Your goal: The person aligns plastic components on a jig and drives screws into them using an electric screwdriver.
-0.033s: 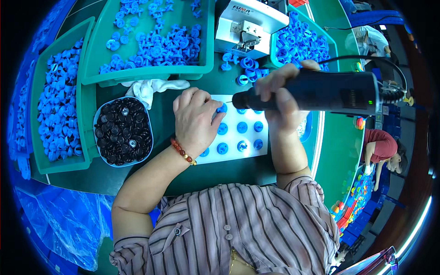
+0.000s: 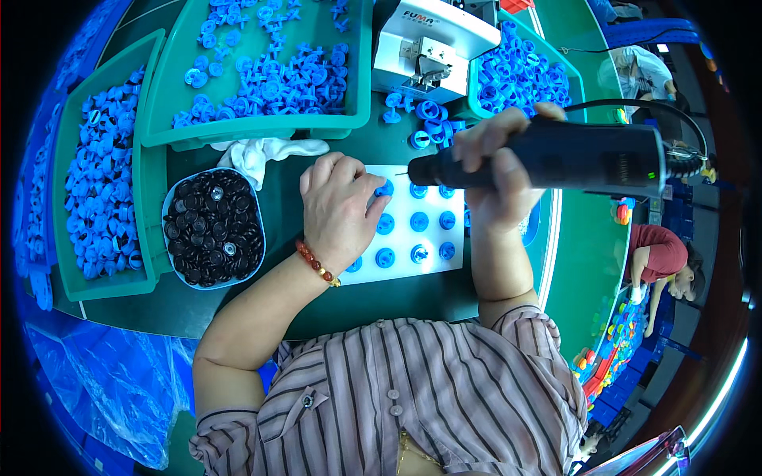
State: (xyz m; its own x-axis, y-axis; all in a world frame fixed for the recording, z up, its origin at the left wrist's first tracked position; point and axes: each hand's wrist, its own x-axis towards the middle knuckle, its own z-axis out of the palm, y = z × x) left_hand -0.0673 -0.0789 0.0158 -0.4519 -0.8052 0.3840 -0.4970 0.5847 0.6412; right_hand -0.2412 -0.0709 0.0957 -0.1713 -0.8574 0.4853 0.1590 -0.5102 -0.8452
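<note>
A black electric screwdriver (image 2: 556,159) lies across my right hand (image 2: 504,166), whose fingers and thumb are wrapped round its front part. Its thin bit points left, above a white board (image 2: 403,272) that carries rows of round blue plastic parts (image 2: 419,221). The bit's tip appears apart from the parts. My left hand (image 2: 337,202) rests over the board's left side, covering some of it. Between its index fingertip and thumb is a blue plastic part (image 2: 384,188) in the far row.
Green trays (image 2: 254,131) of blue pieces stand at the left and back. A bowl (image 2: 260,258) of black round pieces is left of my arm, near a white cloth (image 2: 258,155). A white machine (image 2: 397,63) stands behind loose blue rings (image 2: 429,110). Another person (image 2: 665,252) bends at far right.
My right hand and the screwdriver have shifted slightly to the right, drawing the bit a little away from my left fingertips. My left hand looks unmoved.
</note>
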